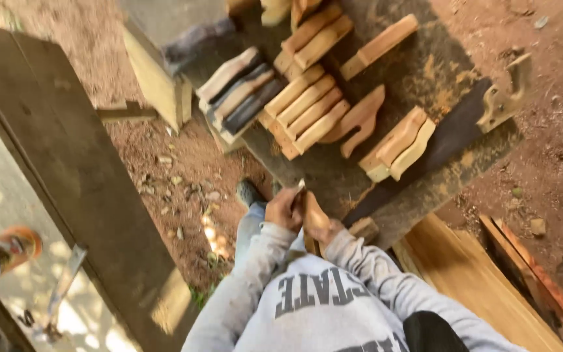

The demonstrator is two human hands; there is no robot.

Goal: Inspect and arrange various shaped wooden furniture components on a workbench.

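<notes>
I look down at my grey sweatshirt and both arms. My left hand (pixel 282 208) and my right hand (pixel 332 229) are closed around a small brown carved wooden piece (pixel 312 215), held upright against the near edge of a dark workbench (pixel 425 72). A small pale tip sticks up beside my left hand's fingers; what it belongs to is unclear. On the bench past my hands lie several shaped wooden handles (pixel 307 107) in rows, some pale, some dark.
A hand saw (pixel 500 98) with a dark blade lies across the bench at right. Pale planks (pixel 470 280) lean at lower right. A wide dark board (pixel 66 163) runs along the left. An orange can (pixel 4 251) sits at lower left, with dirt ground and my shoe (pixel 249 193) below.
</notes>
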